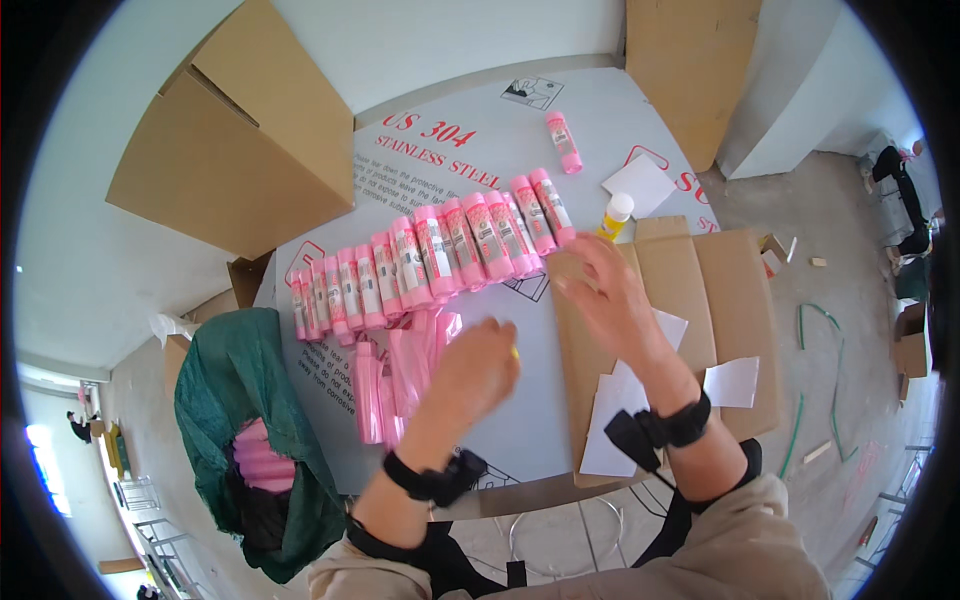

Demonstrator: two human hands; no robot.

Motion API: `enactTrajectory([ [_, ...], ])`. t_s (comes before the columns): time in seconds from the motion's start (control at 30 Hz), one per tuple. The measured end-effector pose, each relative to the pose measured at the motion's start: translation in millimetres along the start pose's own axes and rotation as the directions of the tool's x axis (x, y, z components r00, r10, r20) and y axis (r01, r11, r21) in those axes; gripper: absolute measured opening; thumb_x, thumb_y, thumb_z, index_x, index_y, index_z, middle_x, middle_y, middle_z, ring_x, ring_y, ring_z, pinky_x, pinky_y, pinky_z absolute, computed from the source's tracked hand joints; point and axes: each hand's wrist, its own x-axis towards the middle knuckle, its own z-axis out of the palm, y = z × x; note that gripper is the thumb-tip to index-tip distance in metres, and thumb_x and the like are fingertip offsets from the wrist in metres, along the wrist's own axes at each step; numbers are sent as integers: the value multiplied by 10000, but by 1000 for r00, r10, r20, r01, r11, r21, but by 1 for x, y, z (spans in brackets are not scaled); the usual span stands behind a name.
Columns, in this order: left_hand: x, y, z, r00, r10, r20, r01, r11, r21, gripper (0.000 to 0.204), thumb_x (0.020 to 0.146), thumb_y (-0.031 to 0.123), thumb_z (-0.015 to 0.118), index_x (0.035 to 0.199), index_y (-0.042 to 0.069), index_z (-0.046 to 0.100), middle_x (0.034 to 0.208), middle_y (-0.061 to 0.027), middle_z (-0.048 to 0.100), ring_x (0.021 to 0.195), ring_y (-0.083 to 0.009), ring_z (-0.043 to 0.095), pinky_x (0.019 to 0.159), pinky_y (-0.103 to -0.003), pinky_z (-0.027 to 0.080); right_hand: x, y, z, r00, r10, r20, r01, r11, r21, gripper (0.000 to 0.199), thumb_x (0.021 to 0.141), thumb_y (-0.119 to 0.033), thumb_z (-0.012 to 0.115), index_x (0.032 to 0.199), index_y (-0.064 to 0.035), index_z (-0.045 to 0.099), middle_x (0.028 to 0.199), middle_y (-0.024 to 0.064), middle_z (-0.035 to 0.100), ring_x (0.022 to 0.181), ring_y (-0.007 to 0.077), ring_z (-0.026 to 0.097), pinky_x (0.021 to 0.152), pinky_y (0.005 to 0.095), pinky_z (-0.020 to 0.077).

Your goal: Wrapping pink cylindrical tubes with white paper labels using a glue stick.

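A long row of pink rolls with printed paper labels [435, 252], apparently rolled plastic bags, lies slantwise across the table. My right hand [608, 300] is at the row's right end, its fingers apart and the fingertips close to the last roll [550, 205]; whether they touch it I cannot tell. Nothing shows in that hand. My left hand [475, 370] is closed in front of the row, with a bit of something small and yellow [515, 352] showing at its fingers. Beneath and beside it lie pink rolls without labels [370, 400], partly hidden by the hand.
A yellow glue bottle with a white top [618, 212] stands by white paper [640, 185]. One labelled roll [563, 142] lies apart at the back. Flattened cardboard [690, 290] with paper sheets covers the right side. Left are a cardboard box [240, 140] and a green sack [235, 360] of pink rolls.
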Motion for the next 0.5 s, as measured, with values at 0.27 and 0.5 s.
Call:
enactTrajectory([
  [0.27, -31, 6, 35, 1000, -17, 5, 17, 997, 82, 250, 717, 150, 662, 864, 11, 515, 813, -128, 524, 789, -301, 560, 653, -401, 478, 157, 35, -60, 928, 70, 365, 128, 862, -491, 314, 796, -199, 586, 1072, -52, 614, 1068, 171, 596, 976, 290, 552, 853, 359, 429],
  [0.5, -52, -40, -44, 898, -319, -302, 167, 884, -438, 253, 752, 99, 639, 965, -28, 587, 877, -158, 622, 825, -227, 620, 687, -326, 474, 217, 113, -33, 648, 88, 757, 325, 867, -378, 322, 861, -229, 539, 1161, -127, 593, 1184, 160, 538, 1075, 304, 491, 972, 356, 354],
])
